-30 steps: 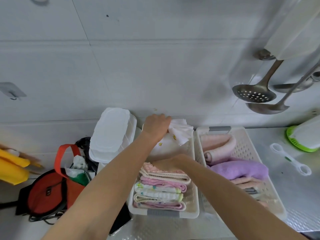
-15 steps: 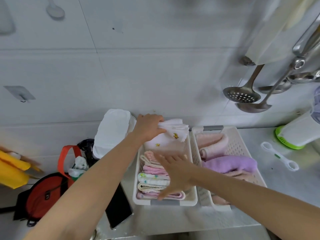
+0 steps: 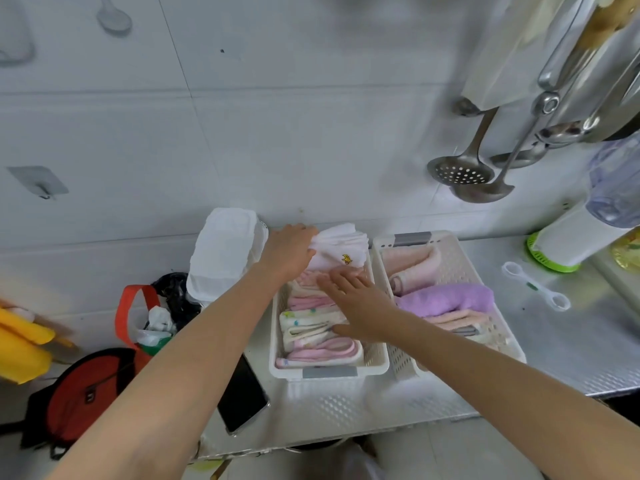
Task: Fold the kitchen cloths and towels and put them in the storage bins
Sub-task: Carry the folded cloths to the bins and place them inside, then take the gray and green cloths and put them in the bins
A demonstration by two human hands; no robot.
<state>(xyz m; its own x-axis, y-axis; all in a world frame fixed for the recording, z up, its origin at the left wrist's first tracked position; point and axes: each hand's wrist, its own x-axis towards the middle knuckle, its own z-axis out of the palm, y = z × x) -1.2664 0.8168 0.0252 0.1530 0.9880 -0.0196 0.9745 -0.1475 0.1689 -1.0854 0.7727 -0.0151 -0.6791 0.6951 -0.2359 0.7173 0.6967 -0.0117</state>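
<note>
Gripping the folded white cloth (image 3: 337,247) at the far end of the left bin (image 3: 329,370), the left hand (image 3: 289,252) is nearer it; the right hand (image 3: 356,304) lies flat and open on the stacked cloths (image 3: 311,327) behind.

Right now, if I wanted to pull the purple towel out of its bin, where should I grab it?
Probably grip the purple towel around its thick middle, coming straight down from above. It lies loosely bunched across the right bin, on top of the peach cloths, so its top is bare. The bin's walls block the sides, and the right hand hovers over the left bin, close by.
</note>
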